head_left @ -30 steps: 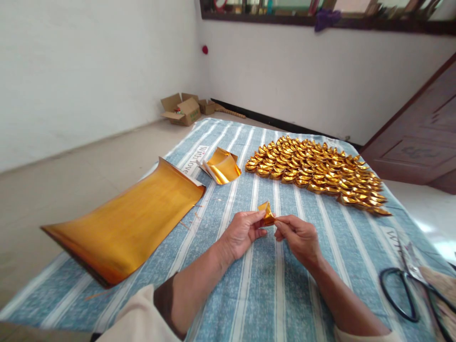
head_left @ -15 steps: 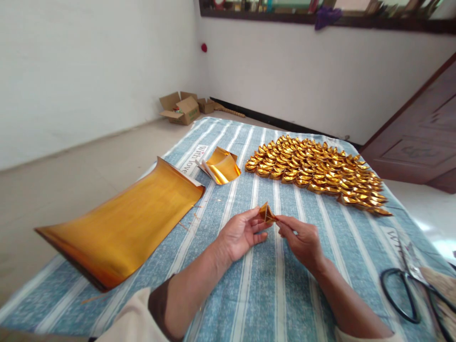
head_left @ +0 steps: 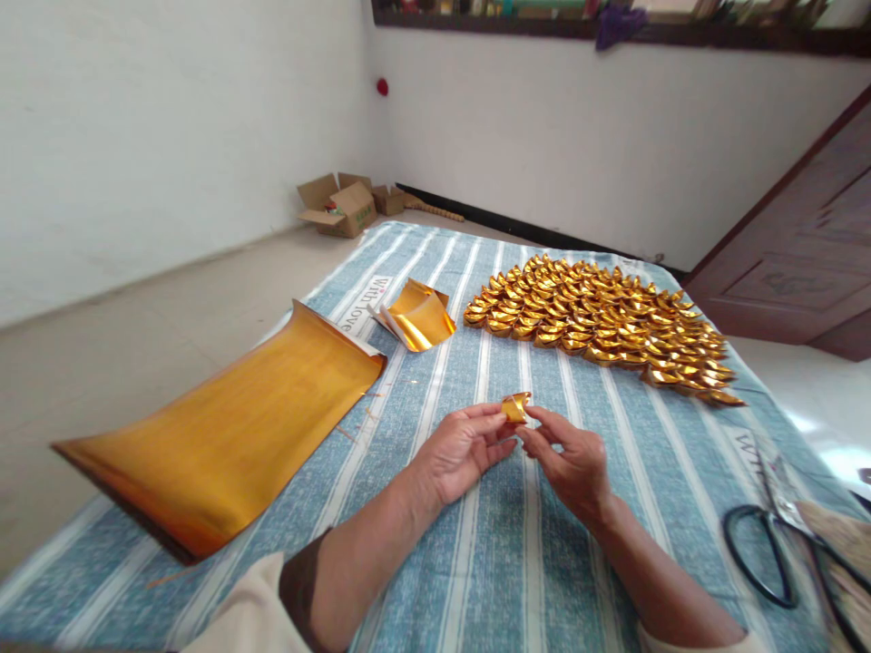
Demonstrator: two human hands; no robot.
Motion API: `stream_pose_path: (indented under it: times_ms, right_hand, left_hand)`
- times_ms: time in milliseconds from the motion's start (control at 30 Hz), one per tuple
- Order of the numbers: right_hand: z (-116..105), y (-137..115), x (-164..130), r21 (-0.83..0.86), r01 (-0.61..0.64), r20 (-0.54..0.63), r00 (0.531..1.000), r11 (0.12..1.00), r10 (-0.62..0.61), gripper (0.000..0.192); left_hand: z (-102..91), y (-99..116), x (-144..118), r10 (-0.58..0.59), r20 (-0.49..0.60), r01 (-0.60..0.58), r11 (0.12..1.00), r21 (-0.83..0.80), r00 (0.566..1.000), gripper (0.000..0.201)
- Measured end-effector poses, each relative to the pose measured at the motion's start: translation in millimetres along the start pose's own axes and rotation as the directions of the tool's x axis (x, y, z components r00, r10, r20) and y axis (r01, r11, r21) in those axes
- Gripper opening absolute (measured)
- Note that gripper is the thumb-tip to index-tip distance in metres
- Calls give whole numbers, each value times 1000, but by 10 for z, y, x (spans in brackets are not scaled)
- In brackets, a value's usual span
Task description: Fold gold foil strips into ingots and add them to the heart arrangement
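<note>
Between my two hands, above the striped cloth, is a small piece of folded gold foil paper. My left hand pinches its left side with thumb and fingers. On its right side, the fingertips of my right hand are closed on it. Beyond my hands lies a wide bed of folded gold paper ingots, packed in rows. A small stack of curled gold foil sheets rests to their left. Nearer on the left is a large gold foil sheet with curled ends.
Black-handled scissors lie at the right edge beside a tan fuzzy item. Thin gold scraps are scattered by the large sheet. The blue striped cloth covers the surface. An open cardboard box stands on the floor behind.
The folded foil piece has been turned in my fingers, from a pointed end with an open fold to a broader smooth face. My right fingers have shifted their grip. The view has moved slightly.
</note>
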State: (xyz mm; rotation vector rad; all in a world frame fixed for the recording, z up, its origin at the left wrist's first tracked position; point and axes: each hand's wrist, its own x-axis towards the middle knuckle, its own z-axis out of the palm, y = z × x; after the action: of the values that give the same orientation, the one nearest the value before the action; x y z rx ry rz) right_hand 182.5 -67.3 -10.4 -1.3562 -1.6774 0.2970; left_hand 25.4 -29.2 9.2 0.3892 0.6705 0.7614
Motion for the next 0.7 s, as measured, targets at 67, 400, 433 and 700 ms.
stream_pose_path:
  times_ms: [67,400,433,700]
  right_hand:
    - [-8,-23,6,-23,27,-11,1000,999,-27,28]
    - [-21,-46,-23,-43,85,26,996,995,-84,27]
    - [-19,-46,-25,-39,88,31,996,995,-87,27]
    - [-5,-34,-44,-9,98,68,993,995,-98,28]
  left_hand:
    - [-3,-3,3,-6,4,6,1000,6,1000,17]
    - [13,12,4,-31,13,32,999,-34,999,9]
    - [13,12,7,-32,7,33,999,-40,999,9]
    - [-28,6,32,-44,7,45,998,-54,999,10]
